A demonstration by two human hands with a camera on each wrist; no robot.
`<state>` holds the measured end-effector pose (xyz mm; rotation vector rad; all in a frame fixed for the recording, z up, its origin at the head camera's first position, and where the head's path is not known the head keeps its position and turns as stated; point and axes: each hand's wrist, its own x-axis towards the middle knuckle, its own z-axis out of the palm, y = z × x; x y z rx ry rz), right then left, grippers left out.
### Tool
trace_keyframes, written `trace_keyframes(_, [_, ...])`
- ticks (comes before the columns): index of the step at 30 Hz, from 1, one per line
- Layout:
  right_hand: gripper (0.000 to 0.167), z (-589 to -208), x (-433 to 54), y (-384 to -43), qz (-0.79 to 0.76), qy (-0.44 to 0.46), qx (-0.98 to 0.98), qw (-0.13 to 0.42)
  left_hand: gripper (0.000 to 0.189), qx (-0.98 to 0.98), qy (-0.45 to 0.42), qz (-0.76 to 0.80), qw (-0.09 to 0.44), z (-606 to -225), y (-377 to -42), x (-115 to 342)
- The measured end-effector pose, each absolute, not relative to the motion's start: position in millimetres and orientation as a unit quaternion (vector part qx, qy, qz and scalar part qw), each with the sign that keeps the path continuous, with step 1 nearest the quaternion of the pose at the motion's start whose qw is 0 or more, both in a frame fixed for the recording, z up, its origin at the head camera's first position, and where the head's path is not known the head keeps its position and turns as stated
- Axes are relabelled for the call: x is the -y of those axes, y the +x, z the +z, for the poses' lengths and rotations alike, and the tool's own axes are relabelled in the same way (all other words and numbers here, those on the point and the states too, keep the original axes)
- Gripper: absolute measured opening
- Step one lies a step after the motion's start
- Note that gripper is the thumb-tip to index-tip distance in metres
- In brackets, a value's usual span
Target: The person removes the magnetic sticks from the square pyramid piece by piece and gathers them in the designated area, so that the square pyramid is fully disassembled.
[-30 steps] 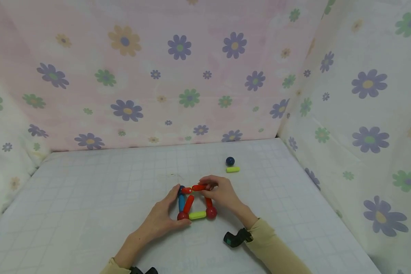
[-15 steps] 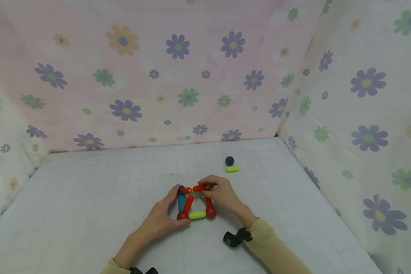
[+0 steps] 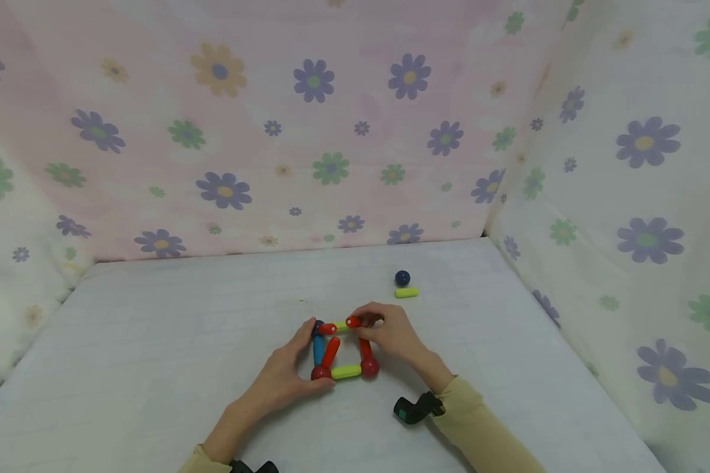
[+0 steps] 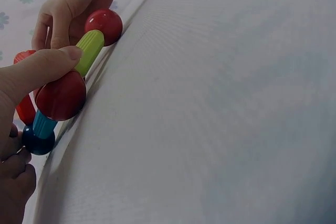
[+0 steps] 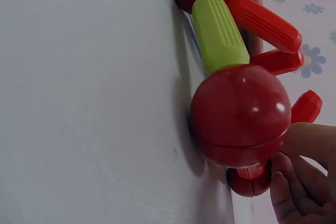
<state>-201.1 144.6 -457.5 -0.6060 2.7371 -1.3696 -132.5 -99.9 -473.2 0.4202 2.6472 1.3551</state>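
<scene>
A square frame of ridged toy rods and balls lies on the table. In the head view its near side is a yellow-green rod (image 3: 346,372) between a red ball (image 3: 321,373) and another red ball (image 3: 370,367). A blue rod (image 3: 319,351) runs back to a dark blue ball (image 3: 318,326). My left hand (image 3: 281,373) spans this left side, thumb at the near red ball, fingers at the blue one. One red rod (image 3: 331,353) slants up from the near left corner. At the far right corner my right hand (image 3: 388,330) pinches a red rod (image 3: 353,322); a red ball (image 5: 249,183) there is partly hidden.
Behind the frame, a loose dark blue ball (image 3: 402,278) and a loose yellow-green rod (image 3: 406,292) lie on the white-covered table (image 3: 171,341). Flower-patterned cloth (image 3: 284,157) hangs along the back and sides.
The red rod in my right hand has swung from pointing left to pointing up toward the head camera. My left hand keeps its place on the frame. The head view has shifted slightly.
</scene>
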Motion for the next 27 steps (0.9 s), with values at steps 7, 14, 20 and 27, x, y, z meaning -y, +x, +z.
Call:
trace_keyframes(7, [0.026, -455, -154, -202, -0.435, -0.209, -0.876, 0.003, 0.109, -0.883, 0.14, 0.443, 0.064, -474, -133, 97])
trace_keyframes(14, [0.026, -452, -161, -201, -0.443, -0.191, -0.876, -0.003, 0.109, -0.887, 0.135, 0.437, 0.065, -473, -134, 98])
trace_keyframes(20, [0.026, -454, -165, -199, -0.457, -0.167, -0.874, 0.005, 0.11, -0.886, 0.136, 0.437, 0.067, -472, -133, 98])
trace_keyframes(27, [0.026, -459, -171, -201, -0.469, -0.147, -0.871, 0.008, 0.109, -0.889, 0.132, 0.434, 0.066, -473, -133, 98])
